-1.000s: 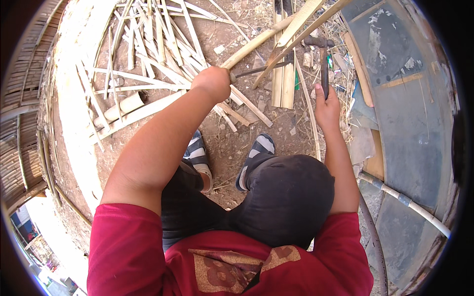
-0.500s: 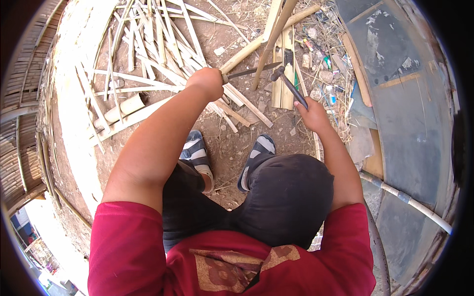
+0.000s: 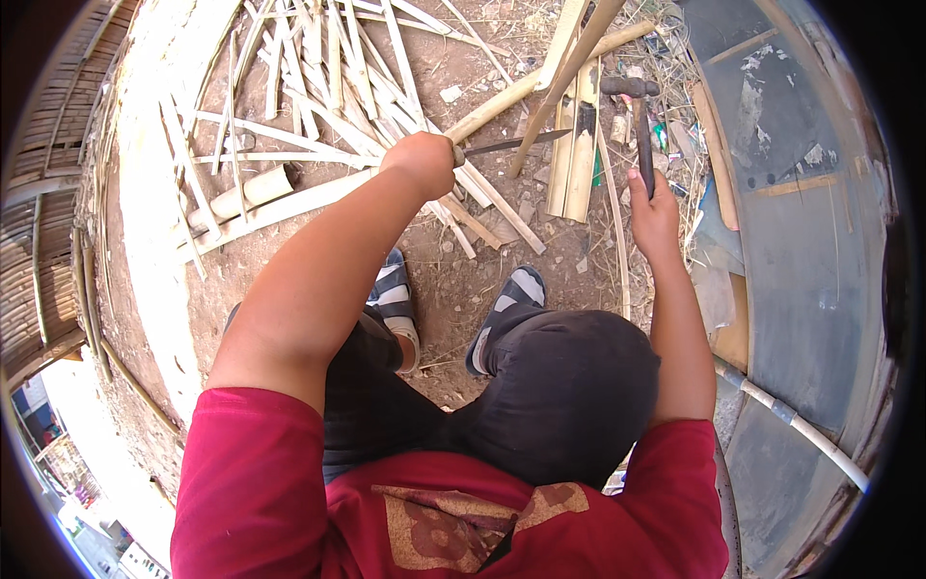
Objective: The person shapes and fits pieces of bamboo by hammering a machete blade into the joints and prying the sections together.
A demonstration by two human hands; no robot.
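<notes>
Since half a second ago, the right hand (image 3: 654, 207) has lifted its hammer (image 3: 640, 121) upright, head now above the blade.

Head view: the left hand (image 3: 422, 162) is clenched on the handle of a long knife (image 3: 506, 145), whose blade lies across a leaning bamboo pole (image 3: 567, 75), apparently biting into it. The right hand is closed around the hammer's dark handle, beside and above the blade tip. Many split bamboo strips (image 3: 318, 87) lie scattered on the dirt ahead of the person's two sandalled feet, and two halved pieces (image 3: 575, 159) rest just past the knife. Judging by that, much splitting is done; this pole looks unsplit, so the blows on the blade remain.
</notes>
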